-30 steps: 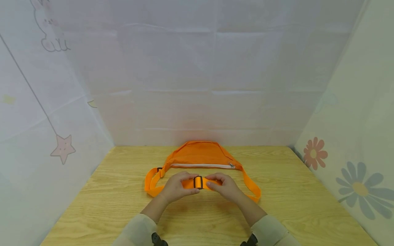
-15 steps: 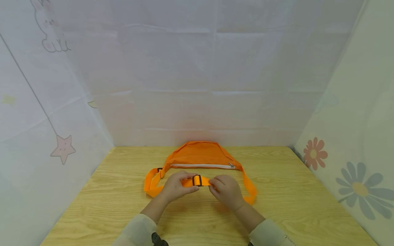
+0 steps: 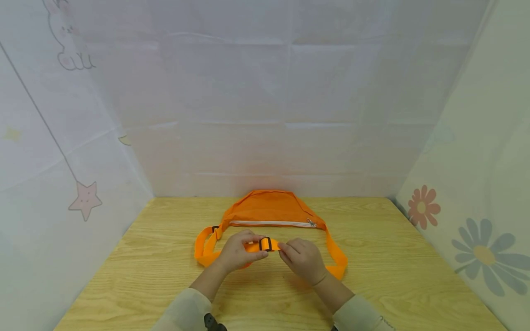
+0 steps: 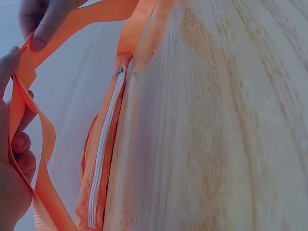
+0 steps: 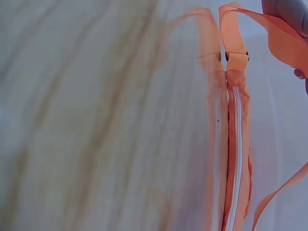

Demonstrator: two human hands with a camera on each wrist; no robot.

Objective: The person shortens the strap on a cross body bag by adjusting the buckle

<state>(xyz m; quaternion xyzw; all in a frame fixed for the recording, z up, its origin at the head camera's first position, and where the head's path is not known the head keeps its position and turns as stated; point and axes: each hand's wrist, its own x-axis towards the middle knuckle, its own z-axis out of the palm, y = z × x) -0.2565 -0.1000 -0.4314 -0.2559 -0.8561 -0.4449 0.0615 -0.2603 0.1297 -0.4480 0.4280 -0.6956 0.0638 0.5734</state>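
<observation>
Head view: forearms [image 3: 208, 279] angled inward, left hand [image 3: 240, 249] and right hand [image 3: 304, 259] pinch the orange strap [image 3: 275, 245] beside its buckle [image 3: 269, 244].

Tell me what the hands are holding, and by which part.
The strap of the orange bag: the left hand holds it at the black buckle; the right hand pinches it just beside that.

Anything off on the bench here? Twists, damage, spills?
Nothing stands out. The orange bag rests on the table, zip apparently closed, with no tear or spill visible. The strap loops loosely, which fits the left hand and right hand pinching it beside the black slider.
</observation>
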